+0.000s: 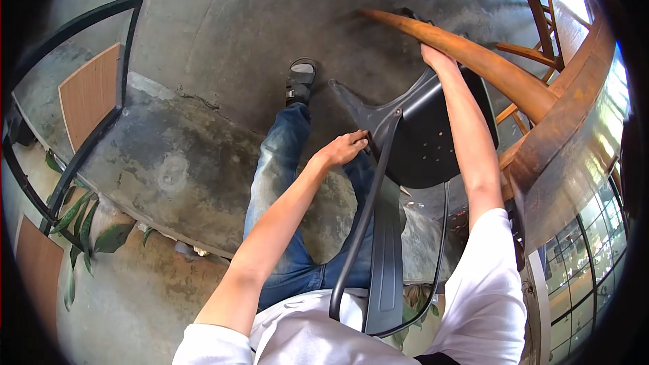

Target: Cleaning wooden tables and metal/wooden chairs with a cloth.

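A black metal chair (pixel 436 126) with small holes in its seat stands right in front of me. Its tubular back frame and flat back slat (pixel 386 263) come close to my shirt. My left hand (pixel 346 148) grips the near left side of the chair by the seat edge, fingertips curled there. Reaching across the seat, my right hand (pixel 438 57) is at the chair's far edge, beneath a tapered wooden table leg (pixel 471 58). That leg hides its fingers, so their hold cannot be seen. One splayed chair leg (pixel 352 101) points away over the floor.
A wooden table (pixel 563 162) with a glossy top crowds the right, with more wooden legs (pixel 540 15) behind it. At left, a black metal frame (pixel 81 157) carries wooden boards (pixel 91 94). Leafy plants (pixel 83 223) grow below a concrete step (pixel 172 172). My sandalled foot (pixel 301 78) stands on the concrete floor.
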The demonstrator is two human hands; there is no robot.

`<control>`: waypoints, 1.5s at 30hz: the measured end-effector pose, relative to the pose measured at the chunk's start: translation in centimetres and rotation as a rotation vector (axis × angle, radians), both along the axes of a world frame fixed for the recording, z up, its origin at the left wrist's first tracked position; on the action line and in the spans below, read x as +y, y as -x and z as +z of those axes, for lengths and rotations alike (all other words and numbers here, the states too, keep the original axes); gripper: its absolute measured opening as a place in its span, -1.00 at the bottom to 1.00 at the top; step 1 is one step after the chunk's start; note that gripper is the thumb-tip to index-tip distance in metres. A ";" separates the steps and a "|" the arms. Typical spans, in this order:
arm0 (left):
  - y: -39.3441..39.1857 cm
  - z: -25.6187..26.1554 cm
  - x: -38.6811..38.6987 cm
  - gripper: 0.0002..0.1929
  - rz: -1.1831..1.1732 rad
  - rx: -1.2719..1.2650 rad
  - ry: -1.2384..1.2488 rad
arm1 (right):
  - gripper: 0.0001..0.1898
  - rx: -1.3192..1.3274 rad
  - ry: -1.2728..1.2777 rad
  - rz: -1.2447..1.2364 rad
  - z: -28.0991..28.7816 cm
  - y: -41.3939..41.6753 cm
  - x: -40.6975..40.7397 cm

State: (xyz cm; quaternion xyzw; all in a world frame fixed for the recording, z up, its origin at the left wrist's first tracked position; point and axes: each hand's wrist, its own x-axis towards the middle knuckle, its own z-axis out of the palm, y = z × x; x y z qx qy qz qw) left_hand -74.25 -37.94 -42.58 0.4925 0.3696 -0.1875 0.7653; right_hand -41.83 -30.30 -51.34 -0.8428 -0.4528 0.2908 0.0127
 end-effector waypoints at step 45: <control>0.0 42.3 -9.6 -0.59 -0.712 -0.365 -1.256 | -0.74 -0.202 -0.832 -0.451 48.8 19.3 -48.8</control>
